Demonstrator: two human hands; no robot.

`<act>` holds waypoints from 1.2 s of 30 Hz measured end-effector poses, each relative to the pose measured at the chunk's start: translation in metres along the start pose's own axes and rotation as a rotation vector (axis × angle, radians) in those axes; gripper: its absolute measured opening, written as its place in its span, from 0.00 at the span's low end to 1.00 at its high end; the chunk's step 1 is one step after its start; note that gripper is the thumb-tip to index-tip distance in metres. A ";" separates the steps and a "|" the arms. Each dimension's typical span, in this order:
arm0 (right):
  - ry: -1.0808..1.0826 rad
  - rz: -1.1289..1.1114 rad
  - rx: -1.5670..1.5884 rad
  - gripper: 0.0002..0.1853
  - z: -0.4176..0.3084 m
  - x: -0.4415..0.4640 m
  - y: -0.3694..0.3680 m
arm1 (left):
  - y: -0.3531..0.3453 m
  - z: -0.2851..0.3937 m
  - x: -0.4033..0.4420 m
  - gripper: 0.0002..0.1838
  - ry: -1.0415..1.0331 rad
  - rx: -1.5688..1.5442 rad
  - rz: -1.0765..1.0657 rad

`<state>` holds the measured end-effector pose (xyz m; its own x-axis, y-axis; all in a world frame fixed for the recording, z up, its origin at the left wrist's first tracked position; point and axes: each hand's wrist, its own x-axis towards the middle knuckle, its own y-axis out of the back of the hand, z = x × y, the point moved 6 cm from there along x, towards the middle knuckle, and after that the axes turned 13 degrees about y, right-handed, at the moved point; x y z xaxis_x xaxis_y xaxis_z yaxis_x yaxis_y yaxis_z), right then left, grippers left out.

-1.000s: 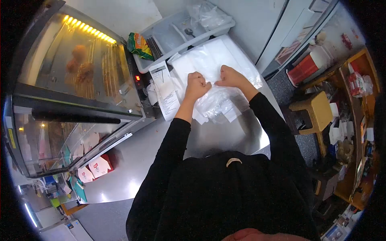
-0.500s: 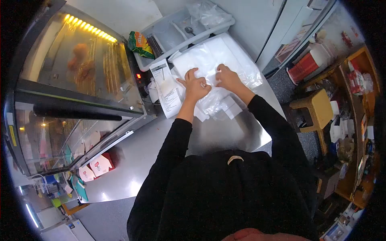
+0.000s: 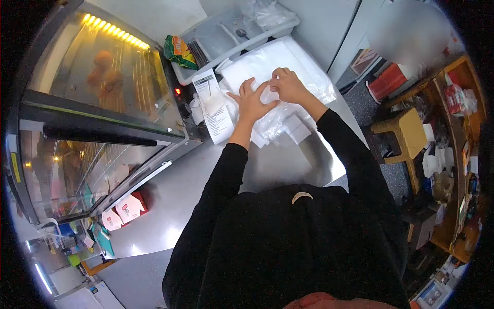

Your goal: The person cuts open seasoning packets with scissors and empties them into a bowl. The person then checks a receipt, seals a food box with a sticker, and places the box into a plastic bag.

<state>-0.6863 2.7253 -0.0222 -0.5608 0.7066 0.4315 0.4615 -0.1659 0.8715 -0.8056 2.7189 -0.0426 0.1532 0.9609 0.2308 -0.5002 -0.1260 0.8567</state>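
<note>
A stack of clear plastic bags lies on the metal counter, with loose, crumpled plastic bunched at its near side. My left hand rests over the plastic, palm down, its fingers and thumb spread apart. Just to the right, my right hand has its thumb and fingers pinched together on the thin plastic bag, close to the left fingertips. Exactly which layer of film it grips is hard to see. White folded pieces show by the crumpled plastic, and a printed receipt lies left of my left hand.
A lit glass warming cabinet stands at left. Behind the bags is a grey divided tray, with a green and yellow packet at its left end. Red and white boxes sit on the counter; a stool stands right.
Both hands have moved slightly up and closer together. The left fingers, curled before, are now spread, while the right fingers have come together on the plastic.
</note>
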 end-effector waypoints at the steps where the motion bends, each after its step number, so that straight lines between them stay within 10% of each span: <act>1: -0.053 -0.004 0.020 0.03 -0.001 0.004 0.002 | 0.000 0.001 0.000 0.35 0.000 -0.001 0.007; 5: -0.088 -0.005 0.068 0.04 -0.001 0.024 0.018 | 0.003 0.002 0.001 0.39 0.054 0.013 0.004; 11: -0.046 0.607 0.804 0.08 -0.020 0.015 0.196 | -0.001 -0.003 0.002 0.45 0.088 0.070 -0.072; 19: -0.348 1.427 0.454 0.15 -0.108 -0.074 0.337 | 0.036 0.030 -0.027 0.48 -0.002 0.037 -0.209; 23: -0.820 1.253 0.058 0.16 -0.114 -0.115 0.313 | 0.018 0.071 -0.105 0.43 -0.109 -0.712 -1.190; 27: -0.623 1.498 0.718 0.13 -0.126 -0.135 0.258 | 0.021 0.083 -0.147 0.37 -0.086 -0.655 -1.243; 31: -0.671 1.640 0.618 0.15 -0.140 -0.192 0.257 | 0.030 0.020 -0.123 0.17 0.364 -1.146 -0.913; 36: -0.974 1.042 0.069 0.21 -0.163 -0.231 0.231 | 0.132 0.007 -0.133 0.21 0.065 -2.033 -1.230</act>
<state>-0.5617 2.4114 0.1176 0.7240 0.4719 0.5031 0.4100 -0.8809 0.2363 -0.8862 2.5733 0.0425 0.9149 0.3838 0.1254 -0.1164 0.5480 -0.8283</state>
